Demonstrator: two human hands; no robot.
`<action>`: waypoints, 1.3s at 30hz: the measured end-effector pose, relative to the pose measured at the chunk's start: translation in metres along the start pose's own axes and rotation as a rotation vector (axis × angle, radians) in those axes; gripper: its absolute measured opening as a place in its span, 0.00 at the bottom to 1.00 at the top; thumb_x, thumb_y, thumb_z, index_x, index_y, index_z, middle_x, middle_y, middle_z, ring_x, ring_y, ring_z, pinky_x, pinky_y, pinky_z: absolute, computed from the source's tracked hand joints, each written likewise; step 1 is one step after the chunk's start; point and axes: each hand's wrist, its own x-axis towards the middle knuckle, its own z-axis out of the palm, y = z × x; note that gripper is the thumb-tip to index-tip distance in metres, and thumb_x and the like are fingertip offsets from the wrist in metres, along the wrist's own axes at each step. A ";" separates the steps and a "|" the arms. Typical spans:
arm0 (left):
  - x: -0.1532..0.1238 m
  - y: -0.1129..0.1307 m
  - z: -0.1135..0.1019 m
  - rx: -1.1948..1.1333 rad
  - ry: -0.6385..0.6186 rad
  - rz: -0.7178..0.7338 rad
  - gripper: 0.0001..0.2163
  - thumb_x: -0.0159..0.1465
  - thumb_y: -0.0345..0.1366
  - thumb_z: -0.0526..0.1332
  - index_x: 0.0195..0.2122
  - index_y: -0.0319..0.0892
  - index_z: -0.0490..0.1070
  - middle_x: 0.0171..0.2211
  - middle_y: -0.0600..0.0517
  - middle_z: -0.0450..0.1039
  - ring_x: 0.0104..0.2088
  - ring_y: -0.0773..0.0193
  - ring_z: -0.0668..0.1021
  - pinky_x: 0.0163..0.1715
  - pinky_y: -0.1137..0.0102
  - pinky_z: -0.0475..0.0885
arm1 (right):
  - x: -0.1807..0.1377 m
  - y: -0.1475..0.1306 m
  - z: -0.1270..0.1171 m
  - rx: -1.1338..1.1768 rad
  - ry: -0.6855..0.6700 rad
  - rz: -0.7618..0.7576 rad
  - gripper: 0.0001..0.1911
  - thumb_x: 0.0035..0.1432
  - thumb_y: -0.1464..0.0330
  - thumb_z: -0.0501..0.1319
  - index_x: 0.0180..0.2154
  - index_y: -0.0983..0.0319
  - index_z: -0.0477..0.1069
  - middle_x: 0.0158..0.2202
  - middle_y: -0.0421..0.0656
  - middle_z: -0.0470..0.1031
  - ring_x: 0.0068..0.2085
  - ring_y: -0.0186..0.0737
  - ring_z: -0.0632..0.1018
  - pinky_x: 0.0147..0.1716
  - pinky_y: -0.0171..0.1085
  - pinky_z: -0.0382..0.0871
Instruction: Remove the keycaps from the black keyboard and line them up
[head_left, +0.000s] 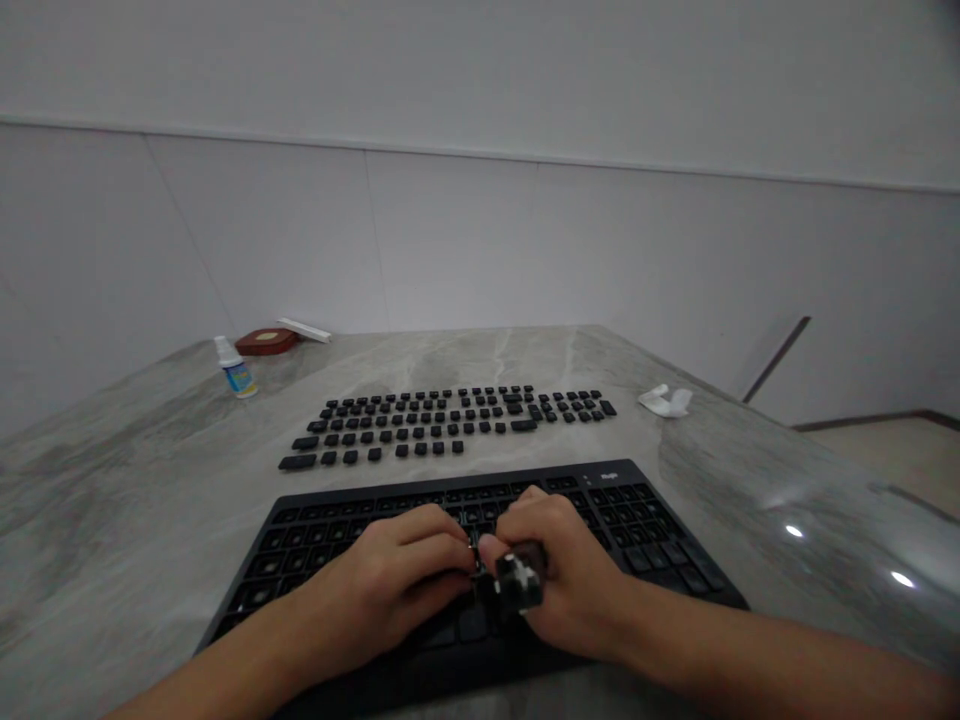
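Note:
A black keyboard lies in front of me, many of its key positions bare of keycaps. My right hand is closed around a dark-handled tool whose butt end points toward me; what kind of tool it is does not show clearly. Over the middle of the keyboard, my left hand has its fingertips pressed together, close by the right thumb. Whatever the left fingers pinch, if anything, is hidden. Some caps still sit on the keyboard's lower right keys.
Loose black keycaps lie in rows beyond the keyboard on the grey marbled table. A spray bottle, a reddish-brown box and a white strip-like object stand far left. Crumpled white tissue lies right.

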 end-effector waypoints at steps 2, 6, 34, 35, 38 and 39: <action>0.000 -0.001 0.000 -0.007 0.018 -0.051 0.06 0.67 0.28 0.58 0.44 0.43 0.69 0.38 0.52 0.71 0.38 0.67 0.75 0.39 0.74 0.71 | 0.000 -0.001 -0.004 0.019 0.056 0.018 0.16 0.59 0.70 0.56 0.19 0.64 0.62 0.18 0.37 0.64 0.23 0.31 0.65 0.28 0.33 0.57; 0.002 -0.003 -0.003 -0.033 0.078 -0.106 0.11 0.65 0.27 0.60 0.47 0.45 0.69 0.39 0.54 0.74 0.38 0.67 0.77 0.40 0.73 0.72 | 0.002 0.001 -0.012 0.141 0.172 0.002 0.09 0.64 0.71 0.54 0.34 0.62 0.72 0.31 0.40 0.74 0.33 0.33 0.75 0.35 0.32 0.66; 0.003 -0.001 0.000 0.083 0.442 -0.148 0.19 0.65 0.24 0.54 0.56 0.47 0.60 0.49 0.48 0.66 0.41 0.65 0.77 0.45 0.67 0.76 | 0.045 0.013 -0.036 -0.472 -0.031 -0.494 0.10 0.63 0.68 0.57 0.38 0.66 0.76 0.24 0.44 0.71 0.28 0.39 0.70 0.33 0.40 0.60; 0.003 0.000 -0.002 0.118 0.460 -0.171 0.18 0.65 0.24 0.54 0.54 0.46 0.61 0.45 0.49 0.68 0.39 0.65 0.77 0.43 0.67 0.76 | 0.054 0.017 -0.042 -0.505 -0.115 -0.461 0.10 0.61 0.68 0.59 0.39 0.65 0.77 0.26 0.46 0.72 0.30 0.41 0.71 0.32 0.39 0.60; 0.004 0.000 -0.007 0.200 0.499 -0.237 0.14 0.64 0.26 0.55 0.50 0.44 0.63 0.39 0.50 0.69 0.37 0.64 0.75 0.40 0.66 0.73 | 0.078 0.033 -0.052 -0.562 -0.361 -0.183 0.13 0.54 0.73 0.63 0.43 0.63 0.78 0.34 0.49 0.77 0.35 0.43 0.74 0.35 0.38 0.63; 0.004 0.000 -0.008 0.206 0.508 -0.256 0.13 0.65 0.26 0.55 0.49 0.44 0.64 0.39 0.51 0.69 0.37 0.63 0.75 0.39 0.66 0.72 | 0.084 0.040 -0.052 -0.558 -0.393 -0.150 0.14 0.52 0.75 0.63 0.42 0.61 0.79 0.33 0.48 0.78 0.35 0.43 0.75 0.36 0.38 0.63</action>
